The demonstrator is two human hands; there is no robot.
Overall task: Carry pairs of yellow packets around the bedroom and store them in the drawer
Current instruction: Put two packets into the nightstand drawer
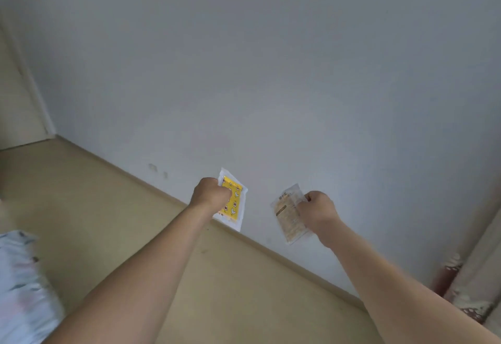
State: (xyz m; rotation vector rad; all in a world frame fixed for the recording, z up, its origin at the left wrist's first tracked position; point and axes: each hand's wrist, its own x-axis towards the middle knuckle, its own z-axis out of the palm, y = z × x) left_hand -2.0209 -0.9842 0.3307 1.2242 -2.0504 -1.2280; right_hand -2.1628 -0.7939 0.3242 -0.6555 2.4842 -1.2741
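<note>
Beige floor (108, 208), patterned cloth (21, 284) at left

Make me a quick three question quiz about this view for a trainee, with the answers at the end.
1. True or false: the left hand holds a packet showing its yellow printed face.
2. What does the right hand grip? A. a packet showing its pale text side B. a cup C. nothing
3. Fill in: both packets are held up in front of a plain ___.

Key: 1 true; 2 A; 3 wall.
</note>
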